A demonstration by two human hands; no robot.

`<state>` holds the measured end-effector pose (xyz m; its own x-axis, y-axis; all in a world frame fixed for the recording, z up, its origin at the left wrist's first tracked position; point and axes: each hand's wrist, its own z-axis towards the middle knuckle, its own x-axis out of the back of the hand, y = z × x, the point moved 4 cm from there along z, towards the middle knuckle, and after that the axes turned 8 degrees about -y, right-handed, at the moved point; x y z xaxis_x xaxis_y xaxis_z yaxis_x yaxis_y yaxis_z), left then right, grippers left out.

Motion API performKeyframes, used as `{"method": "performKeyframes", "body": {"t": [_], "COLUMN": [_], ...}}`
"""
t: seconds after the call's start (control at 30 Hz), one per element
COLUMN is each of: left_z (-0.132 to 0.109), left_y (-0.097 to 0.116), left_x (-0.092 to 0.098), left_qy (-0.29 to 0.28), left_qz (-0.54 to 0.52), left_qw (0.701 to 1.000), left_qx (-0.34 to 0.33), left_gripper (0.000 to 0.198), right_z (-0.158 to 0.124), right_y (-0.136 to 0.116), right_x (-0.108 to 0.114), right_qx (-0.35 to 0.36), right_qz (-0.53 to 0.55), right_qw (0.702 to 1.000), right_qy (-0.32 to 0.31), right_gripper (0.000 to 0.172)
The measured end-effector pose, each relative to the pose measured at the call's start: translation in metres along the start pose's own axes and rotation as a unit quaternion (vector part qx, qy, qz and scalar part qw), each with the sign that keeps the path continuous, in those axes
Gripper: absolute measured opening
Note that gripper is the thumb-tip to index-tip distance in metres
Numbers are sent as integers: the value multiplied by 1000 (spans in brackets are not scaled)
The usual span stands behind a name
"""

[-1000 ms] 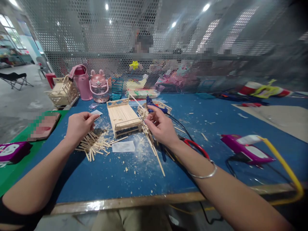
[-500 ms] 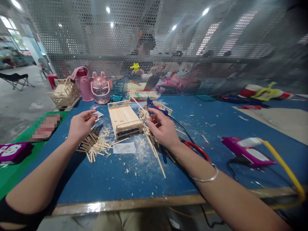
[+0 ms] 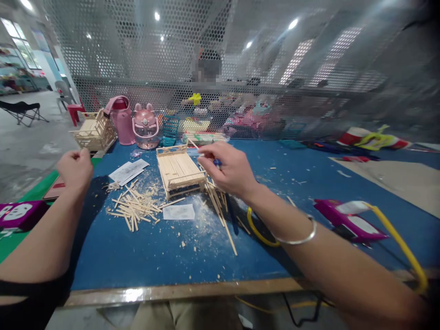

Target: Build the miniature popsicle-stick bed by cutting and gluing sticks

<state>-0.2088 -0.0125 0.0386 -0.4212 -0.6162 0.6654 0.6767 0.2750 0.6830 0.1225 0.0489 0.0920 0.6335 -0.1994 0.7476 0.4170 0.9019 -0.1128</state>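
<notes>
My left hand (image 3: 74,172) is raised over the table's left edge, its fingers curled together; anything inside them is hidden. Beyond the middle of the table, my right hand (image 3: 228,170) has its thumb and fingers drawn close together. One thin wooden stick (image 3: 193,143) reaches its fingertips, but I cannot tell whether they grip it. Part of a blue tool (image 3: 217,162) shows behind the fingers. Just left of that hand stands a small bed-like frame (image 3: 180,167) made of wooden sticks. Short cut sticks (image 3: 135,206) lie heaped between my hands, and longer sticks (image 3: 220,206) lie under my right wrist.
Paper slips (image 3: 129,172) and a printed slip (image 3: 178,212) lie near the sticks. At the back stand another stick model (image 3: 94,130), a pink flask (image 3: 122,121) and a pink bottle (image 3: 146,128). A purple device (image 3: 349,220) with a yellow cable is on the right. Perforated metal mesh (image 3: 137,55) rises behind.
My left hand has moved left, away from the paper slips, which now show fully. My right hand has shifted up and slightly left over the blue tool, covering most of it.
</notes>
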Motion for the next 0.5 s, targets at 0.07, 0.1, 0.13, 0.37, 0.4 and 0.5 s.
{"method": "performKeyframes", "body": {"t": [0.07, 0.1, 0.13, 0.37, 0.4, 0.5], "left_z": [-3, -4, -6, -25, -27, -38], "left_y": [2, 6, 10, 38, 41, 52], "left_x": [-2, -5, -11, -41, -42, -40], "left_qy": [21, 22, 8, -84, -91, -70], "left_qz": [66, 96, 114, 133, 133, 126], "left_qw": [998, 995, 993, 983, 982, 983], "left_qx": [10, 5, -12, -98, -95, -111], "left_gripper": [35, 35, 33, 25, 27, 30], "right_z": [29, 42, 52, 75, 75, 75], "right_y": [-5, -5, -5, 2, 3, 5], "right_x": [-11, -20, -30, -87, -90, -96], "right_qx": [24, 24, 15, -31, -33, -25], "right_qz": [-13, -23, -39, -118, -115, -111], "right_qw": [990, 977, 959, 843, 840, 834], "right_qy": [-135, -209, -281, -524, -529, -541], "right_gripper": [18, 15, 13, 20, 21, 23]}}
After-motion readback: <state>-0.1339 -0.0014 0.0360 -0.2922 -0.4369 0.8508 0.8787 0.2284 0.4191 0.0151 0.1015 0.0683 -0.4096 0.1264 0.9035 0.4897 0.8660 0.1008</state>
